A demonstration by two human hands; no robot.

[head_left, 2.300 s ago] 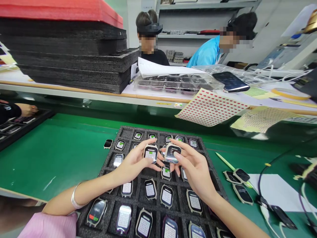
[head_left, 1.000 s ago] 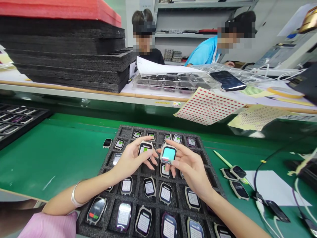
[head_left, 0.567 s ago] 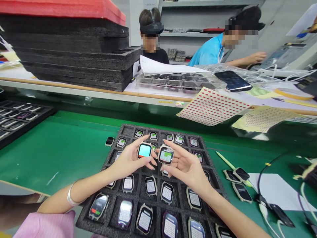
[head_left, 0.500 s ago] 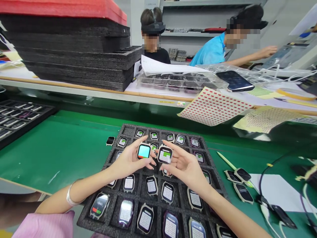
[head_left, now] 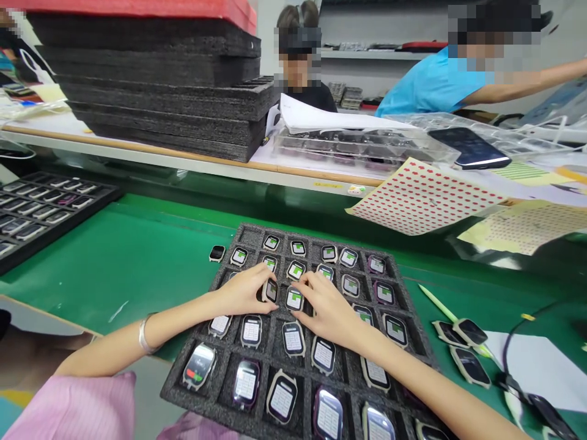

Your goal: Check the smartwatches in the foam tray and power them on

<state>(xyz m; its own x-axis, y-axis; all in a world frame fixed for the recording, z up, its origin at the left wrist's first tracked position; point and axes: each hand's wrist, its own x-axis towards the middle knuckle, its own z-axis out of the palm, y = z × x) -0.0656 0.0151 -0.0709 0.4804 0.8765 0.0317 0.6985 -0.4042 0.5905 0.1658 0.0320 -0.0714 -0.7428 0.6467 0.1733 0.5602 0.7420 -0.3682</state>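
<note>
A black foam tray (head_left: 183, 382) with square compartments lies in front of me, filled with several smartwatches whose screens are mostly lit white and green. Over the middle of it, my left hand (head_left: 245, 290) is closed on a smartwatch (head_left: 272, 289), which is tilted so its screen shows at an angle. Just to the right, my right hand (head_left: 332, 311) pinches another smartwatch (head_left: 294, 298) by its edges, its screen facing up, at a compartment. In the front left compartment, one smartwatch (head_left: 199, 365) shows red and green on its screen.
A single watch (head_left: 217, 253) lies left of the tray. Right of it are a green pen (head_left: 436, 302), several dark watches (head_left: 470, 365), white paper (head_left: 541, 370) and cables. A second watch tray (head_left: 103, 192) lies far left. Stacked foam trays (head_left: 160, 91) stand on the shelf; two people sit beyond.
Both hands have lowered their watches from above the tray to its compartments. The left watch has turned from facing me to tilted. The view has shifted slightly left.
</note>
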